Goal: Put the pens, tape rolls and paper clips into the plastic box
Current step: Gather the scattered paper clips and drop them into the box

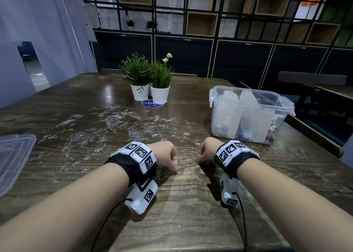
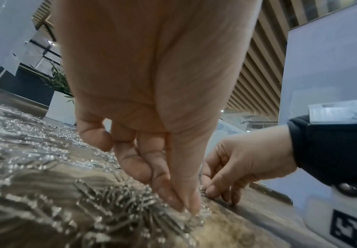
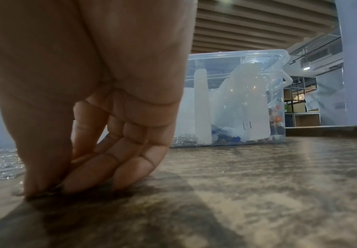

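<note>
Fingers (image 2: 191, 199) pinching paper clips (image 1: 107, 122), wrists low

We find almost nothing we can read. The round blue sticker (image 1: 152, 104) on the dark wooden table (image 1: 191, 204), just in front of the two white plant pots (image 1: 159, 94), carries white lettering, but it is upside down and too small for us to make out. The white blocks strapped to both wrists (image 1: 140, 152) bear only black-and-white square code patterns, with tiny marks beside them that we cannot decipher.
</note>
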Demonstrator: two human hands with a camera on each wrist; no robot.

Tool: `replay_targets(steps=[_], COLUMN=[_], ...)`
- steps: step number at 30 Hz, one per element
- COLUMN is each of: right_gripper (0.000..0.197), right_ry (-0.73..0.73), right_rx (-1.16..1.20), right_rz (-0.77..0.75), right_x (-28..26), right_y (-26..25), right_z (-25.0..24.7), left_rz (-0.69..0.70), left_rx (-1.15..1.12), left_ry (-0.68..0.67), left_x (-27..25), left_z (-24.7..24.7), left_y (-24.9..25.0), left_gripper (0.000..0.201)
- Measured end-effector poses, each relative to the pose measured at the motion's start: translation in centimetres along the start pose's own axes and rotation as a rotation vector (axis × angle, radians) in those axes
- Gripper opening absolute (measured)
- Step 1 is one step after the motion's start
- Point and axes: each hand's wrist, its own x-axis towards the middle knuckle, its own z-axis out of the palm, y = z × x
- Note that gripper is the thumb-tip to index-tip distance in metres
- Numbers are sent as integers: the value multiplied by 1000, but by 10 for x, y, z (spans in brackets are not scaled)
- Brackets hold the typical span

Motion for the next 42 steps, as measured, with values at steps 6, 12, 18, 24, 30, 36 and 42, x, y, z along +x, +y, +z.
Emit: replay_targets(steps=[6, 12, 18, 24, 30, 36, 42], right_gripper=[26, 16, 19, 8, 14, 14, 9], right_ry=[5, 13, -50, -53, 44, 331, 645], right_rx=[-85, -183, -189, -140, 61, 220, 222], right_rz=[-3, -30, -10, -41, -60, -116, -88], right_x=[2, -3, -10, -16, -26, -27, 8], right_y=[0, -3, -3, 1, 21, 24, 36], right_z=[0, -1, -4, -5, -27, -109, -175], left_rz=[-63, -60, -51, -65, -36, 53, 101], left_rx=[79, 135, 277, 375, 242, 67, -25], left_ry=[69, 55, -10, -37, 66, 339, 539], left_x=[5, 11, 14, 14, 10, 26, 52], left_z=[14, 11, 9, 12, -11, -60, -98], left_y=[5, 9, 17, 22, 20, 36, 50], left_gripper=[43, 20, 17, 31, 27, 16, 14])
